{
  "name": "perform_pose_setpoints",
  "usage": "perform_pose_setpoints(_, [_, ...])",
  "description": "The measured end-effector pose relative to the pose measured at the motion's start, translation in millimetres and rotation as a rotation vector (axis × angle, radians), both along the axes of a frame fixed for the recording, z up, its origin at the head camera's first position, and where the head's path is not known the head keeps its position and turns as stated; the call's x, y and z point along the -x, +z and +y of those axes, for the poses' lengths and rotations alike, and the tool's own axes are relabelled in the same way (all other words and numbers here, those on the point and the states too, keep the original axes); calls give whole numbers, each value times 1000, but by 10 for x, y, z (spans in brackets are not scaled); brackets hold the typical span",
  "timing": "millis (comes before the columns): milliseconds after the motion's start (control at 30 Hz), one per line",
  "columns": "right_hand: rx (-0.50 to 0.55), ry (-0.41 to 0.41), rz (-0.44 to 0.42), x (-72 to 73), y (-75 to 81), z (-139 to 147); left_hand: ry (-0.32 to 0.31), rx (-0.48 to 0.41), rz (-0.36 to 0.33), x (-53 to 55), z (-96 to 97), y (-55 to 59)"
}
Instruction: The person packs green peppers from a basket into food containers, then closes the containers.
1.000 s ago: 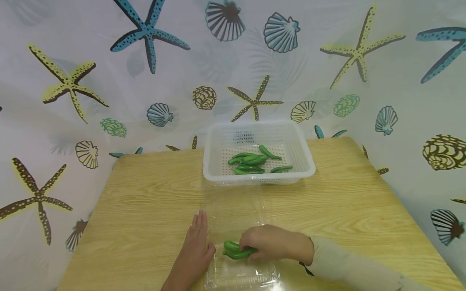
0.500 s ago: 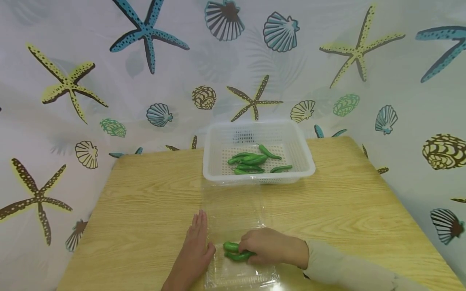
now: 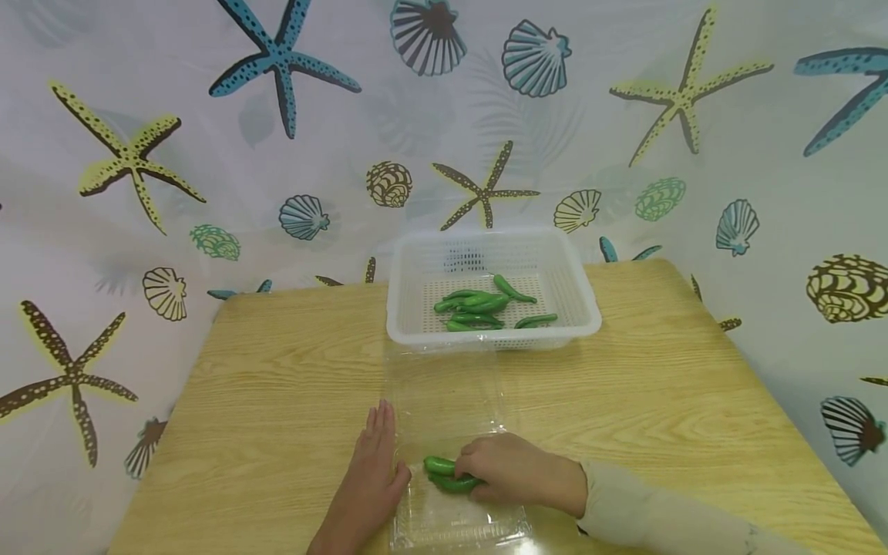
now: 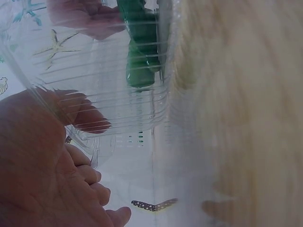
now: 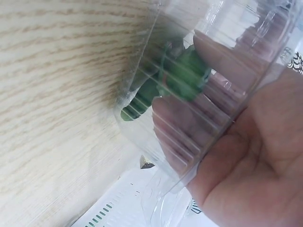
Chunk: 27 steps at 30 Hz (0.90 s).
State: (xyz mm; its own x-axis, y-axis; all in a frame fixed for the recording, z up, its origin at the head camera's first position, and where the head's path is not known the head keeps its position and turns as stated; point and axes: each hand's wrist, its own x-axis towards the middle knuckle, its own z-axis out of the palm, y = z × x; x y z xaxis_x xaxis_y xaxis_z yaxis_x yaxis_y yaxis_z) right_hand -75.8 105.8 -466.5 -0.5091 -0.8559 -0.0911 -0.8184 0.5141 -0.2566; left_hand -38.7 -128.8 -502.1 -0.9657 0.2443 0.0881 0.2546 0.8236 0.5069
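A clear plastic clamshell container [image 3: 458,526] lies with its lid [image 3: 444,385] folded back away from me. My left hand [image 3: 371,474] steadies its left side, fingers stretched along the outside and thumb over the rim; the thumb [image 4: 87,113] shows through the ribbed wall in the left wrist view. My right hand [image 3: 513,470] reaches into the base, fingertips and thumb around green chili peppers [image 3: 452,484]. Their left ends stick out of the grip; the right ends are hidden by the hand. In the right wrist view the peppers [image 5: 187,75] sit between the fingers, behind the clear wall.
Beyond the lid stands a white plastic basket [image 3: 590,320] holding several more green chili peppers [image 3: 479,302]. All of this is on a wood-grain table [image 3: 277,385]. A cloth [image 3: 333,116] printed with starfish and shells hangs behind and at both sides.
The two visible pepper ends first spread a little apart, then shifted slightly back as the right fingers worked on them. The right wrist moved slightly left. The left hand stayed put.
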Motion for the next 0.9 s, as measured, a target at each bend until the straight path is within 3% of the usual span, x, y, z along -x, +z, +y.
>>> perform_pose_setpoints(333, [8, -20, 38, -12, -3, 11, 7, -12, 8, -5, -1, -15])
perform_pose_setpoints(900, [28, 35, 76, -18, -8, 23, 11, -25, 6, 1, 4, -9])
